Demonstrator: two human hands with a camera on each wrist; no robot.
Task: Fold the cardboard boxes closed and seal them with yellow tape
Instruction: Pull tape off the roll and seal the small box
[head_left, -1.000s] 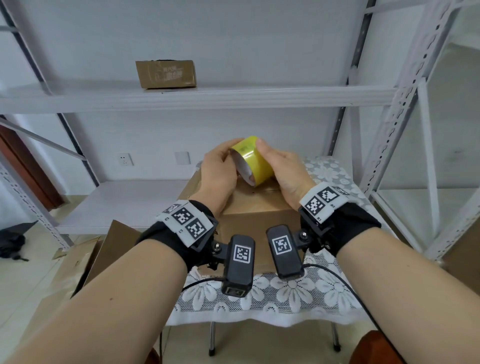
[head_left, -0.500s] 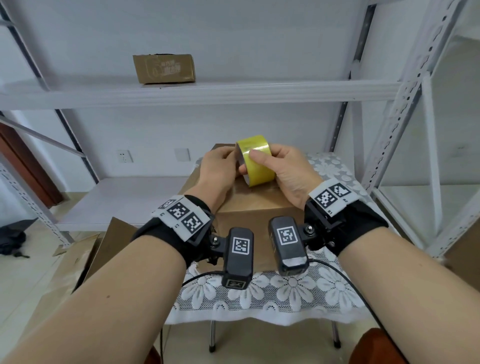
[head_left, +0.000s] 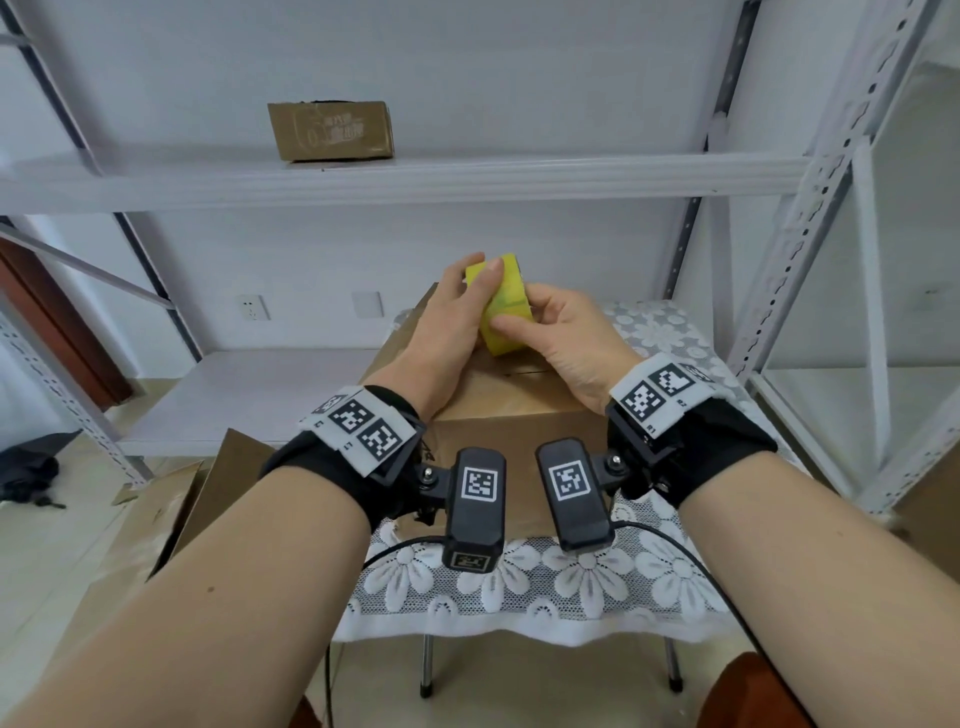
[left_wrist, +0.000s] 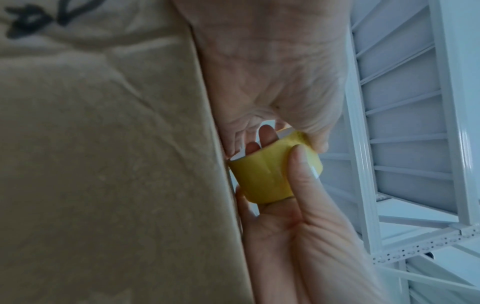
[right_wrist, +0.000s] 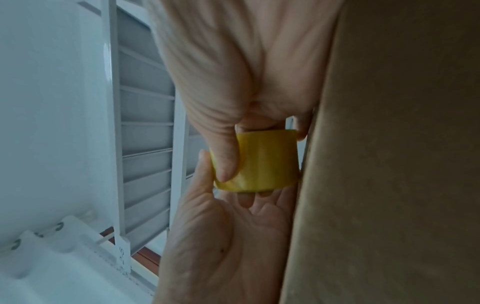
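Both hands hold a yellow tape roll (head_left: 506, 312) just above the top of a brown cardboard box (head_left: 498, 410) whose flaps lie folded down. My left hand (head_left: 480, 275) grips the roll from the left, thumb and fingers over its upper edge. From the right, my right hand (head_left: 522, 317) pinches it, thumb on the yellow face. In the left wrist view the tape roll (left_wrist: 262, 179) sits beside the box (left_wrist: 103, 164). In the right wrist view a thumb presses on the tape roll (right_wrist: 267, 162) next to the box (right_wrist: 389, 164). No loose tape end shows.
The box stands on a small table with a white lace cloth (head_left: 519, 577). A small closed carton (head_left: 330, 130) sits on the upper shelf. Flattened cardboard (head_left: 208, 499) leans at the lower left. Metal shelf uprights (head_left: 810, 208) stand close on the right.
The roll has been turned between the hands: its open core no longer faces me and the yellow outer face does. My left hand has shifted further over the roll.
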